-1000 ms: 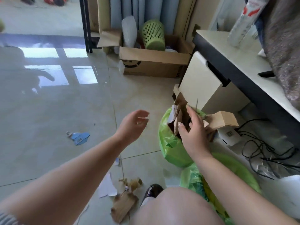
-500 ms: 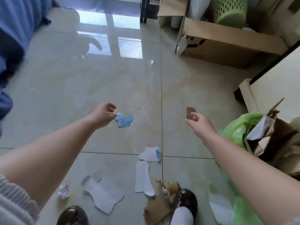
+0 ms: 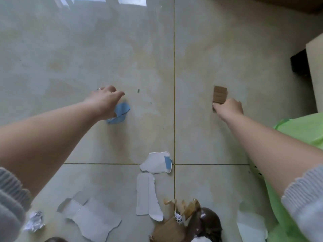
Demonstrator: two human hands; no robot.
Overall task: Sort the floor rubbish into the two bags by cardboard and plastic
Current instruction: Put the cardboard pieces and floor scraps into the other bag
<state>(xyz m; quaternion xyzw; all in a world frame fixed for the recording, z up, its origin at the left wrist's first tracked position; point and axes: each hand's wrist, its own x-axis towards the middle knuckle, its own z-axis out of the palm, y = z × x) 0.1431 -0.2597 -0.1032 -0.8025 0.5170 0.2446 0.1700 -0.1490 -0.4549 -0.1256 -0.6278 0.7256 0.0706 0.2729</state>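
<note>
My right hand (image 3: 229, 108) pinches a small brown corrugated cardboard piece (image 3: 219, 94) by its lower edge and holds it upright above the tiles. My left hand (image 3: 104, 99), fingers curled, sits over a blue plastic scrap (image 3: 121, 113) on the floor. The palm hides its upper left part, so whether the scrap is gripped is unclear. A green bag (image 3: 302, 130) bulges in at the right edge, just behind my right forearm, and more green plastic (image 3: 277, 203) runs down below the arm.
Torn white pieces (image 3: 154, 163) (image 3: 146, 194) (image 3: 94, 219) lie near my feet, with a crumpled foil wad (image 3: 35, 221), crushed brown paper (image 3: 174, 227) and a dark shoe (image 3: 208, 222). A pale cabinet (image 3: 317, 75) stands at the right edge.
My head has tipped down to the floor. The left hand has come down onto the blue scrap. The right hand still holds the cardboard piece out ahead.
</note>
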